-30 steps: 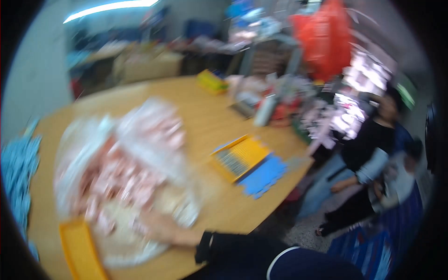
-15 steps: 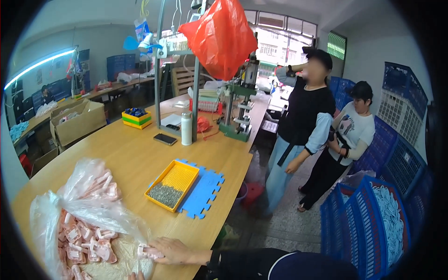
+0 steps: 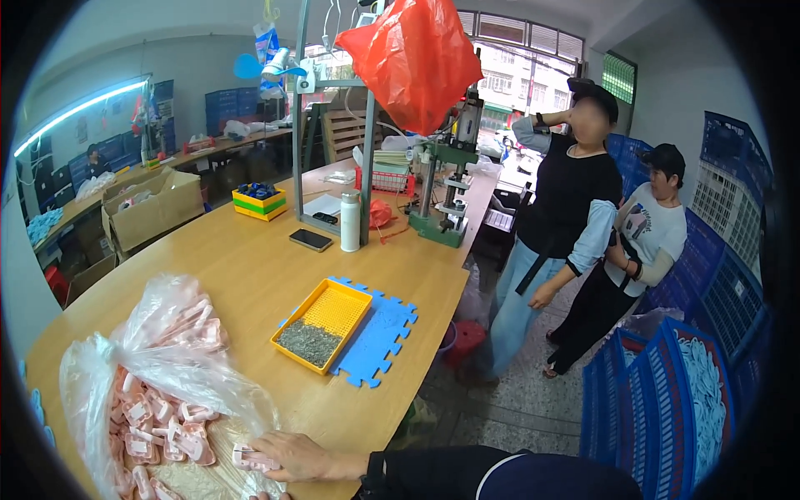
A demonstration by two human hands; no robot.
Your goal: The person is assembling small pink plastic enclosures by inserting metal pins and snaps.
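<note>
My right hand (image 3: 296, 457) reaches in from the lower right, its fingers closed on a pale pink plastic part (image 3: 250, 458) at the edge of a clear plastic bag (image 3: 171, 354). Only fingertips of my left hand (image 3: 273, 496) show at the bottom edge, just below that part; the rest is out of the picture. Several similar pink parts (image 3: 142, 446) lie heaped in the bag's open mouth, left of my right hand. Beyond my hands, a yellow tray (image 3: 343, 302) holds small grey metal pieces (image 3: 308, 340) and rests partly on a blue foam mat (image 3: 379, 329).
Farther back stand a white bottle (image 3: 350, 223), a phone (image 3: 310, 241), a yellow-green box (image 3: 260, 204) and a green press (image 3: 437, 225). A red bag (image 3: 408, 67) hangs overhead. Two people stand right of the table (image 3: 225, 258), near blue crates (image 3: 667, 400).
The view has swung slightly left, so the scene sits farther right. My right hand has shifted a little left over the bag with the pink part. Less of my left hand shows.
</note>
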